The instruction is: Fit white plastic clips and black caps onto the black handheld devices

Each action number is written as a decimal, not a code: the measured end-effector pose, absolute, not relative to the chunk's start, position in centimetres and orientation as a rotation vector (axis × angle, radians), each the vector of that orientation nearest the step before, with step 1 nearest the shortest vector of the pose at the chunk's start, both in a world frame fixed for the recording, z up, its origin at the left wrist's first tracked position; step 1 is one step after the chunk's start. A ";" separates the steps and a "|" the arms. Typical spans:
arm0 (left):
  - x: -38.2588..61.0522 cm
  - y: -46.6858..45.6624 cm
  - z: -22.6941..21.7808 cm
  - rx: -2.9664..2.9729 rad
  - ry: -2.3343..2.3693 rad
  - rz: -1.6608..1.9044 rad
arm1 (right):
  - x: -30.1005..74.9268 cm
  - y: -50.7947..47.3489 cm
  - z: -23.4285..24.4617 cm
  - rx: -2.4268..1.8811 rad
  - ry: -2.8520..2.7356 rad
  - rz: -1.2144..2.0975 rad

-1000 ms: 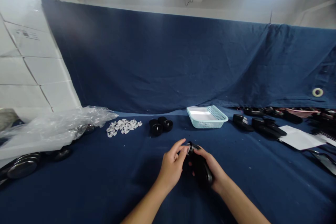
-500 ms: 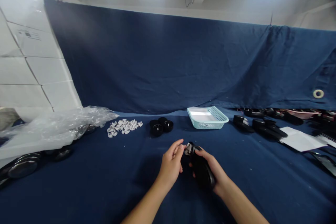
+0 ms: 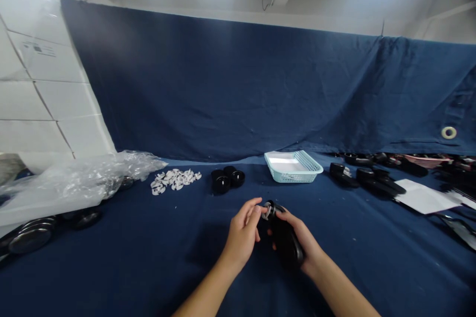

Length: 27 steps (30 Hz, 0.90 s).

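My right hand (image 3: 303, 242) grips a long black plastic part (image 3: 285, 240) over the blue cloth, its far end pointing away from me. At that far end sits a small white piece (image 3: 267, 210). My left hand (image 3: 242, 233) pinches that white piece against the black part with thumb and fingertips. Both hands meet low in the middle of the view.
A pile of small white clips (image 3: 173, 180) and three black round caps (image 3: 227, 178) lie further back. A pale blue basket (image 3: 293, 165) stands behind. More black parts (image 3: 366, 178) and white paper (image 3: 424, 196) lie right. Clear plastic bag (image 3: 74, 183) and black discs (image 3: 29, 237) lie left.
The hands stay almost where they were. My left fingertips have shifted slightly on the white piece at the end of the black part.
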<state>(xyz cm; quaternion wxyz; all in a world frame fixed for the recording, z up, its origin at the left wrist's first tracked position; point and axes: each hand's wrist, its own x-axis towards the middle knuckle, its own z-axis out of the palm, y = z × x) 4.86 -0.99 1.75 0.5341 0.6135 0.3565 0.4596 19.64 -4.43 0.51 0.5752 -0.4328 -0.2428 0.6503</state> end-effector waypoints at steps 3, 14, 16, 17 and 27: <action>4.9 -1.0 1.7 1.474 0.850 1.091 | 19.6 -4.5 0.7 -1.012 -0.554 1.514; 4.6 -2.2 2.2 1.878 0.985 1.087 | 19.5 -4.6 1.1 -1.030 -0.453 1.494; 4.5 -2.4 2.2 1.961 1.030 1.085 | 19.5 -4.6 1.2 -1.033 -0.447 1.493; 4.5 -2.4 2.2 1.988 1.049 1.076 | 19.5 -4.6 1.2 -1.037 -0.447 1.495; 4.5 -1.5 1.2 1.934 1.079 1.061 | 19.3 -4.4 -0.1 -1.000 -0.587 1.517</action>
